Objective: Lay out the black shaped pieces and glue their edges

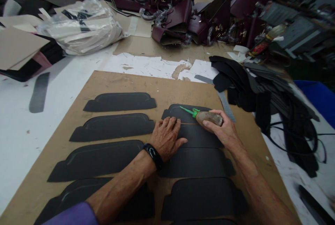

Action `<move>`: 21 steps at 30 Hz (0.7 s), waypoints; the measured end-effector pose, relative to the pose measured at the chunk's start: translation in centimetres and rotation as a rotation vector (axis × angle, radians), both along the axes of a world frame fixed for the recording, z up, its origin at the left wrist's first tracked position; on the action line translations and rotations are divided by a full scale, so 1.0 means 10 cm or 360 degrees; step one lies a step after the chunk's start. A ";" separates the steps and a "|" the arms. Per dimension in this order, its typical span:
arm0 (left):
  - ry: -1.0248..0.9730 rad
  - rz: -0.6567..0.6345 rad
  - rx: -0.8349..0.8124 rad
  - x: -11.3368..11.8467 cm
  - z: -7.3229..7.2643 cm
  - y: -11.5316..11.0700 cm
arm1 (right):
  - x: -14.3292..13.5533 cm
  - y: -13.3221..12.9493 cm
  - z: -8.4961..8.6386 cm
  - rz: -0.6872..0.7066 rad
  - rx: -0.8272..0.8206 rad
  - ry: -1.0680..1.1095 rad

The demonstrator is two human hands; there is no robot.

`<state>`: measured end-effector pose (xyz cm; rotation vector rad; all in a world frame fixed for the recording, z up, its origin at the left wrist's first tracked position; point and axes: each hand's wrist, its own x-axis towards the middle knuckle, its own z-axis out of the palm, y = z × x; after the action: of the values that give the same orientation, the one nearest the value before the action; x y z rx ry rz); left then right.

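Observation:
Several dark grey shaped panels lie in two columns on a brown board [104, 82]. My right hand [222, 125] is wrapped round a glue bottle [208, 118] with a green nozzle, whose tip points left over the top right panel [174, 111]. Palm down, my left hand [169, 136] rests on the right column with its fingertips at the lower edge of that top panel. Its thumb is spread out and nothing is in it. A faint line runs along the upper edges of the left-column panels [112, 126].
Maroon bags [178, 19] crowd the back of the table. A plastic-wrapped bundle [83, 26] sits at the back left. Black strips [261, 89] are heaped on the right, near a blue container [316, 96]. A grey strip [39, 92] lies at the left.

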<state>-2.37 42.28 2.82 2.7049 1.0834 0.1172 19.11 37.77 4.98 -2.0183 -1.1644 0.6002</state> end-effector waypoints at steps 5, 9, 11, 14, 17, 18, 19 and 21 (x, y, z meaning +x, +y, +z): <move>0.0003 0.0010 0.0012 0.01 -0.01 0.01 | 0.13 -0.08 0.01 -0.0076 -0.0013 0.0004; 0.0033 0.0004 0.0007 0.01 -0.01 0.02 | 0.24 -0.14 0.01 -0.0124 -0.0007 0.0002; 0.0040 0.0001 0.0015 0.01 -0.01 0.03 | 0.28 -0.18 0.01 -0.0154 -0.0012 -0.0007; 0.0042 -0.0008 0.0035 0.02 -0.01 0.04 | 0.34 -0.24 0.00 -0.0191 -0.0015 -0.0028; 0.0063 0.0000 0.0034 0.02 0.00 0.04 | 0.41 -0.30 -0.01 -0.0228 0.0001 -0.0041; 0.0066 0.0003 0.0032 0.03 0.00 0.05 | 0.43 -0.32 -0.01 -0.0242 0.0006 -0.0042; 0.0065 0.0007 0.0033 0.03 0.00 0.05 | 0.45 -0.33 -0.01 -0.0256 0.0011 -0.0044; 0.0061 0.0008 0.0039 0.03 0.00 0.05 | 0.49 -0.37 -0.01 -0.0283 0.0018 -0.0043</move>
<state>-2.06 42.80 2.83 2.7374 1.1064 0.0801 24.01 34.08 4.86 -2.0986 -0.9885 0.4773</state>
